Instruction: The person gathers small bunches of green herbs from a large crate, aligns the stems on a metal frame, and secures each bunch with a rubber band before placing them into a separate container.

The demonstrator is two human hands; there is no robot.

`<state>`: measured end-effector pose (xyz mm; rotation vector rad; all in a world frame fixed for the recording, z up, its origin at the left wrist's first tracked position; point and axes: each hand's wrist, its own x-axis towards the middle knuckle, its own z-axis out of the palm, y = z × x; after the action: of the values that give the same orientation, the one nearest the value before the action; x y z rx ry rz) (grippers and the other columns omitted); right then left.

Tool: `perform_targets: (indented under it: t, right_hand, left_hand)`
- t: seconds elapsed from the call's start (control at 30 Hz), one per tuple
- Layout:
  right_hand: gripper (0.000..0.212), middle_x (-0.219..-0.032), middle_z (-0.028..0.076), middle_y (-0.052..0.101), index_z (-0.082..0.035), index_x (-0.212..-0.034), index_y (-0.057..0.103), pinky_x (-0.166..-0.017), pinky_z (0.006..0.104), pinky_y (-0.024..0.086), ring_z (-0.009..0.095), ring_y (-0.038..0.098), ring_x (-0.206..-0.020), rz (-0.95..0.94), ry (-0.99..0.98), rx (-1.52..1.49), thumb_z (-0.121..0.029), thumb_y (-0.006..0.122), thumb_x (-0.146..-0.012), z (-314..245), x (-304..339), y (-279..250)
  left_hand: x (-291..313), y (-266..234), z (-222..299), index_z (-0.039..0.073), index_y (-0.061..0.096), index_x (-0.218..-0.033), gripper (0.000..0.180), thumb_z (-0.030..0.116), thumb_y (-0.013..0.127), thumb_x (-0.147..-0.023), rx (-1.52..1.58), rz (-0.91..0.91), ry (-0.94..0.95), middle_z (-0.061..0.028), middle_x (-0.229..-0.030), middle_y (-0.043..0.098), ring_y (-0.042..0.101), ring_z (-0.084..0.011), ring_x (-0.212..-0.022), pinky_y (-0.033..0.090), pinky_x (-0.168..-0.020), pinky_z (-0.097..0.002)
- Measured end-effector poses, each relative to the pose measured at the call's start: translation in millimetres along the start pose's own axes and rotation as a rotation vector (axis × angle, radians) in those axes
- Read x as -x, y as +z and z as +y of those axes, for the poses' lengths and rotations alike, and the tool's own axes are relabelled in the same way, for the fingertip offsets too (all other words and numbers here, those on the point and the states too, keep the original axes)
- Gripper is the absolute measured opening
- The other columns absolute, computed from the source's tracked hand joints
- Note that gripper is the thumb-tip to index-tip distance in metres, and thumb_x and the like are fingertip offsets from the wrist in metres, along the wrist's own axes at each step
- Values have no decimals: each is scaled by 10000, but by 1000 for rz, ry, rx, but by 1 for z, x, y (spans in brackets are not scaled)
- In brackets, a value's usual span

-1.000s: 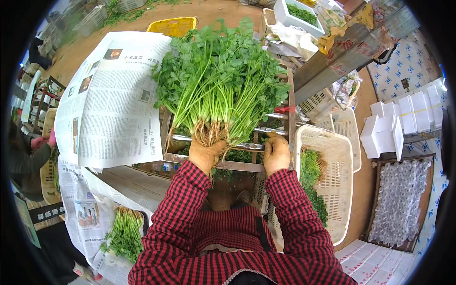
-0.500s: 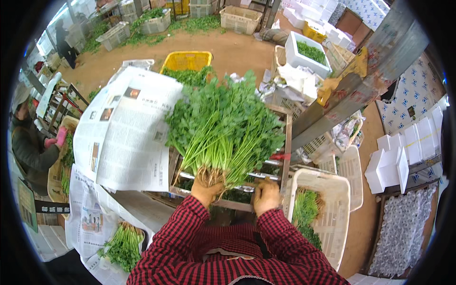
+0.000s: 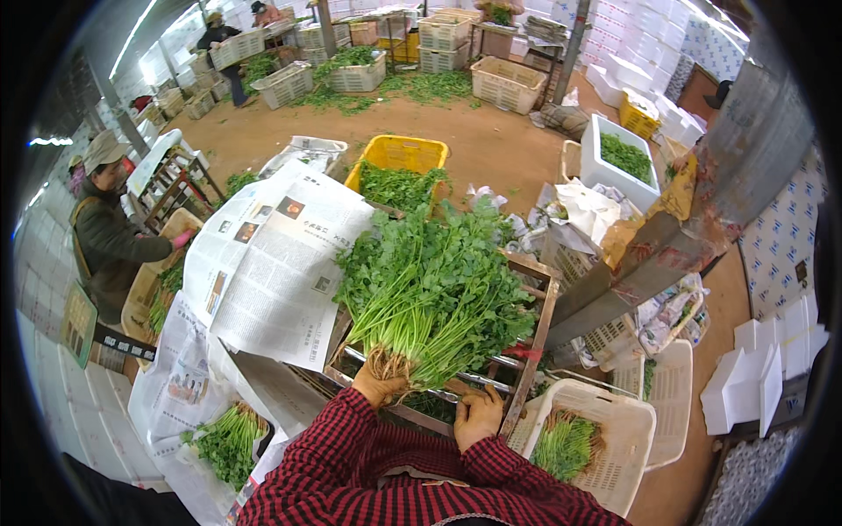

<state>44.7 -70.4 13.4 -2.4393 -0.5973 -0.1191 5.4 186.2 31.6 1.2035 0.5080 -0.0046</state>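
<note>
A large bunch of leafy greens (image 3: 438,307) with thin pale stems lies across a metal-framed stand (image 3: 537,337), leaves pointing away from me. My left hand (image 3: 379,386) is closed round its brown root end. Close by on the right, my right hand (image 3: 478,415) rests at the stand's near edge with its fingers bent; what lies under the fingertips is hidden. Sheets of newspaper (image 3: 281,280) spread out left of the bunch, touching its leaves. Another bunch of greens (image 3: 230,445) lies on newspaper at the lower left.
To my right stands a cream plastic crate (image 3: 627,438) with rooted greens inside. A yellow crate (image 3: 405,153) is beyond the stand. A metal post (image 3: 693,210) slants up at the right. At the left, a person (image 3: 118,228) in a cap works over another crate.
My view has tilted up and turned, bringing more of the far room and the person at left into sight. My left hand keeps its hold on the roots; the right stays at the stand's edge.
</note>
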Motion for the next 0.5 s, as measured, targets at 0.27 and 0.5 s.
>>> perform_targets:
  t: [0.27, 0.5]
  right_hand:
    - [118, -923, 94, 676, -71, -928, 647, -828, 383, 547, 263, 677, -877, -107, 392, -373, -161, 723, -913, 38, -16, -63]
    - [202, -885, 130, 710, 6, -929, 630, -650, 304, 517, 173, 693, -826, 185, 419, -382, -171, 613, -1024, 7, -175, -148]
  left_hand:
    - [8, 7, -2, 4, 406, -1486, 794, 89, 820, -813, -79, 19, -19, -108, -1166, 713, 687, -191, -1039, 549, -947, -356]
    - [-14, -24, -32, 33, 353, -1527, 889, 165, 843, -798, -186, -11, 3, -64, -1246, 690, 666, -183, -1057, 550, -873, -303]
